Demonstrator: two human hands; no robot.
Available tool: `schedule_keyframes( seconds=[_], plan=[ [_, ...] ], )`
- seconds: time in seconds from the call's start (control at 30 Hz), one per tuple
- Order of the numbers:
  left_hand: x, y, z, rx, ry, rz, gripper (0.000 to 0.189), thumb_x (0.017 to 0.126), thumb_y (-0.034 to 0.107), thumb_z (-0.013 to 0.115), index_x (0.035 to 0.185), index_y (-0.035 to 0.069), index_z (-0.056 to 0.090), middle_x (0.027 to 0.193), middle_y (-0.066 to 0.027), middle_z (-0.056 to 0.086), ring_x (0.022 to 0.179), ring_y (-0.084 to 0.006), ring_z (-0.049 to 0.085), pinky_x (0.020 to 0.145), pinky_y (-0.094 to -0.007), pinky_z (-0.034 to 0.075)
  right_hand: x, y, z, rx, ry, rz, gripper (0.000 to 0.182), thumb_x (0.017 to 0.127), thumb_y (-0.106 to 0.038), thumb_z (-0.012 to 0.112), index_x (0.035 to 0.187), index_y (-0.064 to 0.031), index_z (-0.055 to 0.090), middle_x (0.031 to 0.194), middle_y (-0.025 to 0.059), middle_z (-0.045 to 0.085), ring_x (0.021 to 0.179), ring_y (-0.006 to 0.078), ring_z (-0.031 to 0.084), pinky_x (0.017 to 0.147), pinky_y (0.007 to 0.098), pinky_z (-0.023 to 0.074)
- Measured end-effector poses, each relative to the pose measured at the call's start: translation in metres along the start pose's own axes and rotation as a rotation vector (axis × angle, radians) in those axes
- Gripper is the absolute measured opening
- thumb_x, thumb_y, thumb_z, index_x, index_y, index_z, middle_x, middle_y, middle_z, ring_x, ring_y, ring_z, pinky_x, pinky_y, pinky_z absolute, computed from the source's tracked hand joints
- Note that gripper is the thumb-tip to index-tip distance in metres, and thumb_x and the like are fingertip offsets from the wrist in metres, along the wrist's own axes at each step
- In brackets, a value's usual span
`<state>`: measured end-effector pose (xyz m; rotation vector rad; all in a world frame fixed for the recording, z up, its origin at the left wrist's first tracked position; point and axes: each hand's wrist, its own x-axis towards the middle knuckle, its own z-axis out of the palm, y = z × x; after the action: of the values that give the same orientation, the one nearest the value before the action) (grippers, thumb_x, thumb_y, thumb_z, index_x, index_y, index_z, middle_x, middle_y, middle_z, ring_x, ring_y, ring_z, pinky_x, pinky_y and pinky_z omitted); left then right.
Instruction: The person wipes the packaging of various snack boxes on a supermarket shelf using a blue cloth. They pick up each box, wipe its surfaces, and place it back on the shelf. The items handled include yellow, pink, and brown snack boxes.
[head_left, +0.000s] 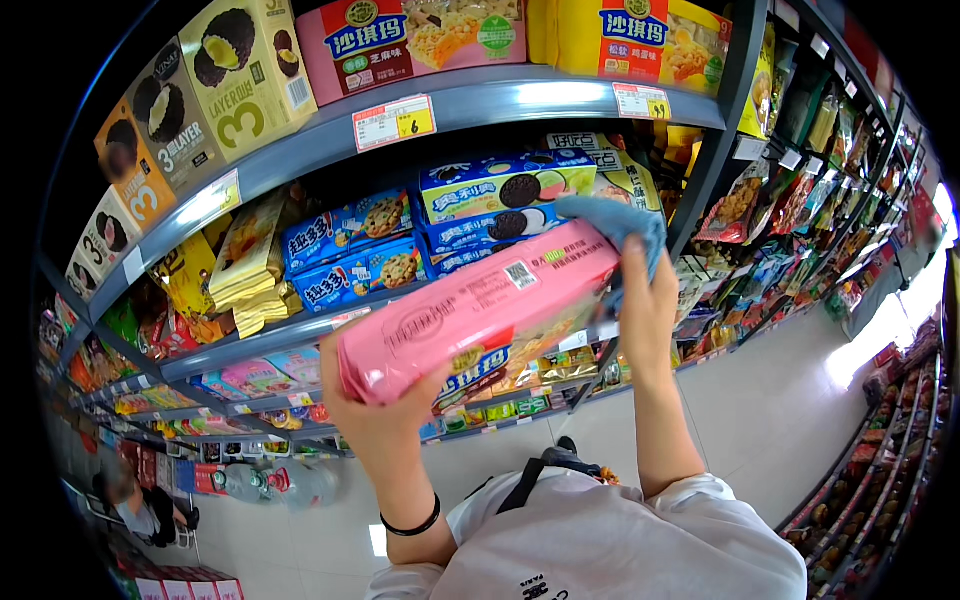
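A long pink package of sachima is held at a tilt in front of the shelves. My left hand grips its near left end, fingers wrapped round the corner. At its upper right end my right hand holds a blue cloth, which lies against the end of the package. Behind the package, on the middle shelf, stand blue cookie packs and boxes of Oreo cookies. Part of the right hand's fingers is hidden by the cloth.
The upper metal shelf carries pink and yellow sachima packages and layered-snack boxes. A shelf upright stands right of the cookies. Large clear plastic bottles are at lower left, near a seated person. Curved produce racks stand at lower right.
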<state>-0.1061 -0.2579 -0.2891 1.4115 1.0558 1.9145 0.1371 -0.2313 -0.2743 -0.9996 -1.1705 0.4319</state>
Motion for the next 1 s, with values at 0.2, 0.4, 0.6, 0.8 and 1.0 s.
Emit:
schedule_keyframes(
  seconds=[0.2,0.4,0.6,0.8,1.0],
  plan=[
    [0.010,-0.020,-0.001,-0.435,0.028,-0.437,0.053,0.074,0.007,0.081,0.122,-0.001,0.058,0.113,-0.0127,0.067,0.099,-0.0204,0.067,0.089,-0.0328,0.054,-0.014,0.015,-0.009,0.391,-0.133,0.257,0.055,0.101,-0.044,0.053,0.136,-0.0007,0.052,0.132,0.0092,0.058,0.122,0.0169,0.053,0.104,0.0327,0.0406],
    [0.030,-0.058,-0.027,-0.561,-0.267,-0.567,0.068,0.092,0.049,0.063,0.137,0.000,0.049,0.136,-0.0121,0.057,0.122,-0.0256,0.057,0.101,-0.0423,0.047,-0.013,0.010,-0.018,0.279,-0.021,0.280,0.044,0.095,-0.029,0.069,0.125,0.0005,0.057,0.114,0.0090,0.066,0.100,0.0121,0.062,0.089,0.0283,0.0494],
    [-0.017,-0.099,0.022,-0.817,-0.701,-0.433,0.104,0.080,0.072,0.060,0.155,0.010,0.022,0.162,-0.0132,0.021,0.148,-0.0380,0.021,0.116,-0.0649,0.019,-0.012,0.010,-0.007,0.433,0.125,0.387,0.041,0.097,-0.029,0.067,0.123,0.0006,0.058,0.112,0.0079,0.066,0.100,0.0117,0.062,0.087,0.0275,0.0504],
    [-0.038,-0.119,0.062,-1.219,-0.493,-0.620,0.087,0.079,0.027,0.082,0.149,0.010,0.034,0.155,-0.0115,0.034,0.145,-0.0345,0.029,0.117,-0.0581,0.027,-0.012,0.013,-0.013,0.257,0.112,0.347,0.036,0.102,-0.024,0.056,0.129,-0.0001,0.056,0.116,0.0085,0.064,0.108,0.0142,0.059,0.094,0.0293,0.0462],
    [-0.042,-0.107,0.067,-1.203,-0.408,-0.624,0.065,0.083,-0.002,0.067,0.142,0.008,0.041,0.140,-0.0105,0.052,0.133,-0.0302,0.049,0.112,-0.0631,0.035,-0.019,0.009,-0.006,-0.830,-0.032,-0.424,0.056,0.087,-0.011,0.065,0.141,-0.0113,0.052,0.153,0.0162,0.040,0.141,0.0421,0.033,0.113,0.0520,0.0277]
  ],
)
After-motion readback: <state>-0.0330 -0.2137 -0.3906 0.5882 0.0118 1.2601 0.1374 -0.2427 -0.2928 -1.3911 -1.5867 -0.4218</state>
